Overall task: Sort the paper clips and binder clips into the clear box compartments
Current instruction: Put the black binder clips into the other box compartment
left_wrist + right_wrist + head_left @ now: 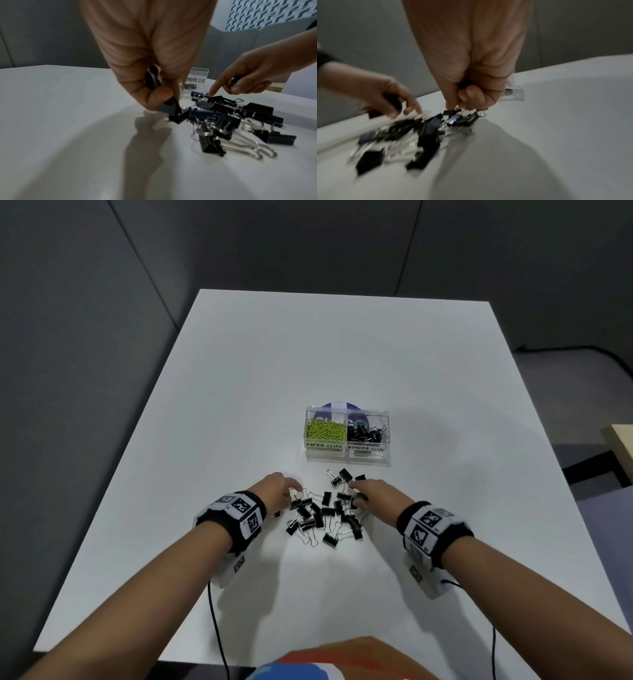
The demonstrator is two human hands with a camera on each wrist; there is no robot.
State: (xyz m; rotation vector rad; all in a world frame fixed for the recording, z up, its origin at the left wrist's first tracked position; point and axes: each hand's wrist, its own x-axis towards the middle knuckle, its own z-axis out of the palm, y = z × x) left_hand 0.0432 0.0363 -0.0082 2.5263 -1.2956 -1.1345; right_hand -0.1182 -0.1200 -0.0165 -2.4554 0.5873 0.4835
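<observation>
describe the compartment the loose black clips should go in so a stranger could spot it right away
On the white table stands a clear plastic two-compartment box, just beyond the pile of loose black metal binder clips. Take its right-hand compartment. It holds black clips and is labelled BINDER CLIPS, whereas its left neighbour is filled with lime-green wire paper clips.

Clear box [347, 455] front labels: "PAPER CLIPS" left compartment, "BINDER CLIPS" right compartment.
</observation>
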